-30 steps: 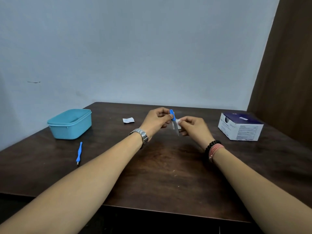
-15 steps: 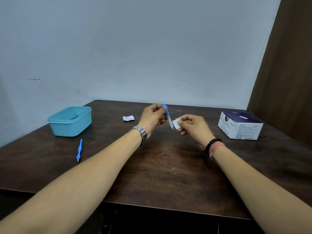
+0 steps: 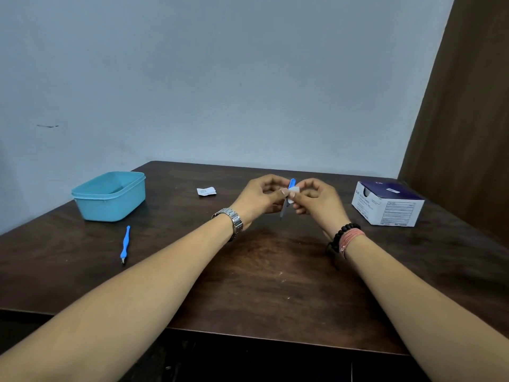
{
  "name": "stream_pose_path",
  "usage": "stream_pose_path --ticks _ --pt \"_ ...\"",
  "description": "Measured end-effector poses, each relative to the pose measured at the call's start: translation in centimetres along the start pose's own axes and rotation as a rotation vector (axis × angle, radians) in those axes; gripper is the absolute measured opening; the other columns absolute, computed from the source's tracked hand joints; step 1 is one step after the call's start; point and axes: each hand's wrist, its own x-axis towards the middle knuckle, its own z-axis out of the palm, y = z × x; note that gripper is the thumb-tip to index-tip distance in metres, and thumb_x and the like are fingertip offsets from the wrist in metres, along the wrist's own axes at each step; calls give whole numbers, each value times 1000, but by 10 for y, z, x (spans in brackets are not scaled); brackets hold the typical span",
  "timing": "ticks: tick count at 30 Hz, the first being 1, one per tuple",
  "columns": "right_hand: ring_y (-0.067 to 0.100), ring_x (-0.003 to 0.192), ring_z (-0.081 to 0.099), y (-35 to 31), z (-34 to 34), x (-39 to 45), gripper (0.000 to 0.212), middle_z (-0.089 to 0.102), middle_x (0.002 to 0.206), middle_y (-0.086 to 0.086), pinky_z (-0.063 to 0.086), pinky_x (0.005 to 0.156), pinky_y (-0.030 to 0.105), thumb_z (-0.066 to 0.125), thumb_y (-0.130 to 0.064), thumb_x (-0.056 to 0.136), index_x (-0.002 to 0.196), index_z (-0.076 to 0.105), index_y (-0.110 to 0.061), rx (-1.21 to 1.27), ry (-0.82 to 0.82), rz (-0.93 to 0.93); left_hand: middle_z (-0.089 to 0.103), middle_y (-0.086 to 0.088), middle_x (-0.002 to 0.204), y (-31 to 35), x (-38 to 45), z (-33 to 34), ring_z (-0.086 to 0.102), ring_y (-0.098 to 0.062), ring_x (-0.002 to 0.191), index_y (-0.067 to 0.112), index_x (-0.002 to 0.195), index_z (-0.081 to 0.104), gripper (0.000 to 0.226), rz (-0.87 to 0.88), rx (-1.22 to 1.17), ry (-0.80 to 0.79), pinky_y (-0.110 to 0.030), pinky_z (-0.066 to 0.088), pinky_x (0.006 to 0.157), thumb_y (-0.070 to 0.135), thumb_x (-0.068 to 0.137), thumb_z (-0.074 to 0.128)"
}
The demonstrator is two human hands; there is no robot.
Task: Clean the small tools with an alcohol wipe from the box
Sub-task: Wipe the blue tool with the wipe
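Two hands meet at the centre of the frame, above the dark table (image 3: 275, 271). The left hand (image 3: 259, 198) pinches a small blue-handled tool (image 3: 287, 198) near its blue upper end, its thin grey shaft pointing down. The right hand (image 3: 314, 199) pinches a white alcohol wipe (image 3: 293, 192) against the tool. Half a second ago the wipe and the tool were held apart with a gap between them; now they are together again, much as a second ago, so this looks like repeated strokes along the tool, with the cleaning of this one under way. A second blue tool (image 3: 125, 245) lies at the left of the frame, in front of the teal tub (image 3: 110, 195), and likely waits its turn. The wipe box (image 3: 388, 206) stands at the right, and a torn white wrapper (image 3: 206, 191) lies behind the hands.
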Motion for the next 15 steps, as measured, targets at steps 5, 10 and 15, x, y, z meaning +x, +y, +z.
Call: stream_pose_path --ticks 5,10,15 --pt "11 58 58 -1 -2 0 11 65 69 4 51 55 22 70 -11 88 96 63 -15 0 -3 -14 67 -2 92 -1 -1 -1 66 -17 86 19 111 61 36 46 38 -71 -30 54 72 1 82 71" --pt "10 59 57 -1 -2 0 4 66 74 5 49 53 18 65 -11 91 88 66 -13 32 15 -5 68 -2 91 1 -1 0 65 -14 79 20 114 59 40 58 108 -51 -27 52 66 5 80 74" --pt "8 61 59 -2 -1 0 8 66 75 1 49 54 18 70 -7 87 86 66 -14 5 -21 15 69 -3 91 0 -1 -3 66 -20 81 21 113 59 37 51 125 -38 -31 55 70 7 82 72"
